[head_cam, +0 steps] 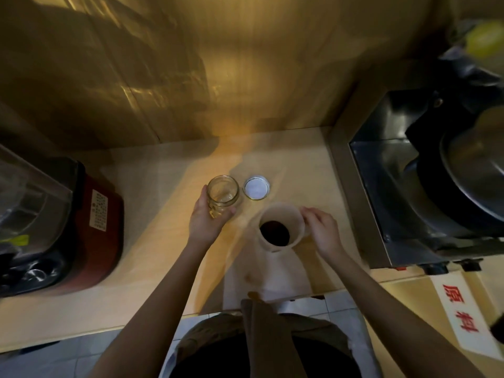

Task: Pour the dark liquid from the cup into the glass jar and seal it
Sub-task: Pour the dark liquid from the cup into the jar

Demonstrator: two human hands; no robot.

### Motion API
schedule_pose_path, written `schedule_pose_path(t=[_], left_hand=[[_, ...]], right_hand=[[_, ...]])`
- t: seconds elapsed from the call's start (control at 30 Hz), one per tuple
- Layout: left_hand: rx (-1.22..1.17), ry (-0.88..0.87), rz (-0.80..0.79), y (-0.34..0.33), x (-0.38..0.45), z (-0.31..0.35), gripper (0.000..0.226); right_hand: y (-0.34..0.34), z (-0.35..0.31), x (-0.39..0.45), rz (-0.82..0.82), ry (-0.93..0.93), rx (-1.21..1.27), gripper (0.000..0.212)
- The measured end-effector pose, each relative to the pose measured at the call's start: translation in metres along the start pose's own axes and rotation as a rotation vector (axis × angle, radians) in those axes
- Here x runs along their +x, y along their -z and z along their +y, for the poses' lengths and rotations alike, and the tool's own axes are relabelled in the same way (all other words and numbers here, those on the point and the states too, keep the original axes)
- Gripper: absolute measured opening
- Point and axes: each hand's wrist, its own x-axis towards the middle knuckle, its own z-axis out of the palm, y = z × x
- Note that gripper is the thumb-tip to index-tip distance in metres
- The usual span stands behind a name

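An empty clear glass jar (pixel 222 192) stands upright on the wooden counter (pixel 152 241), its mouth uncovered. My left hand (pixel 206 218) wraps around the jar's lower left side. The jar's round lid (pixel 256 187) lies flat just right of the jar, white inside facing up. A cream-coloured cup (pixel 281 223) with dark liquid (pixel 274 232) inside stands in front of the lid. My right hand (pixel 321 227) is at the cup's right side, fingers curled at its handle; the handle is mostly hidden.
A red and black appliance (pixel 90 227) with a clear container stands at the left. A steel machine (pixel 425 186) with a dark pan fills the right. A wooden wall rises behind the counter. A white sign with red characters (pixel 461 309) lies at lower right.
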Motion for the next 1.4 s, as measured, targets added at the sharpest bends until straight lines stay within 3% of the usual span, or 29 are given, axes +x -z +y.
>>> schedule_pose_path(t=[0.17, 0.47, 0.67, 0.83, 0.97, 1.23, 1.4], left_hand=[[0.009, -0.012, 0.031, -0.001, -0.009, -0.003, 0.086], [-0.023, -0.004, -0.011, 0.006, -0.01, -0.001, 0.086], [-0.107, 0.032, 0.042, 0.012, -0.013, 0.004, 0.081], [-0.223, 0.102, 0.116, 0.014, -0.019, 0.0, 0.041], [-0.317, 0.099, 0.188, 0.011, -0.017, -0.002, 0.018], [-0.411, 0.271, 0.268, -0.006, -0.001, -0.008, 0.036], [-0.381, 0.261, 0.397, -0.022, 0.002, -0.005, 0.046]], right_hand=[[-0.01, 0.018, -0.019, 0.09, 0.028, -0.028, 0.038], [-0.023, 0.01, -0.016, 0.15, -0.035, 0.19, 0.049], [-0.026, -0.015, -0.003, 0.188, 0.058, 0.17, 0.051], [-0.023, -0.049, 0.012, 0.184, 0.199, 0.189, 0.035], [-0.022, -0.064, 0.031, 0.167, 0.286, 0.191, 0.04], [-0.035, -0.073, 0.058, 0.181, 0.236, 0.152, 0.039], [-0.04, -0.071, 0.07, 0.216, 0.143, 0.17, 0.035]])
